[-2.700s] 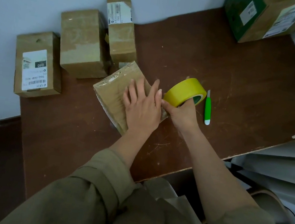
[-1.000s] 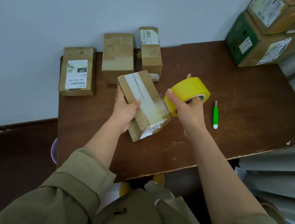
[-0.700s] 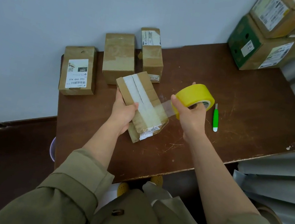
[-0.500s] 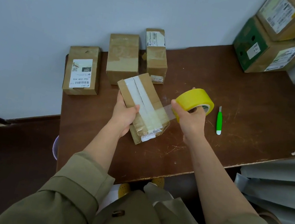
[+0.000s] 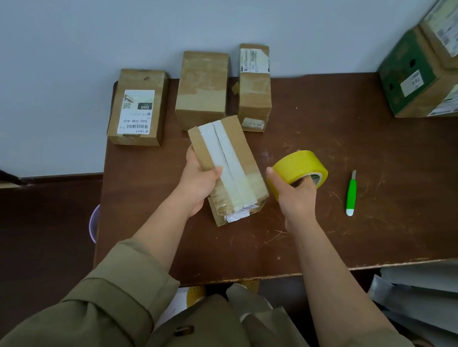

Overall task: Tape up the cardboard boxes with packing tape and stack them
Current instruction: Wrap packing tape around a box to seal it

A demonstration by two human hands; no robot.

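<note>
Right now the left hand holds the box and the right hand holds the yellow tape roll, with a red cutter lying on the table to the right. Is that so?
Not quite: the cutter is green, not red, as the head view shows. The rest stands: the left hand holds the box, the right hand holds the yellow tape roll, and the cutter lies on the table to the right.

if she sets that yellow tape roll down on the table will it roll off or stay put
The tape roll is a wide ring, so set on its flat side it would likely stay put. On its curved rim it could roll across the table, perhaps toward the green cutter. It is probably light: the right hand holds it alone.
</note>
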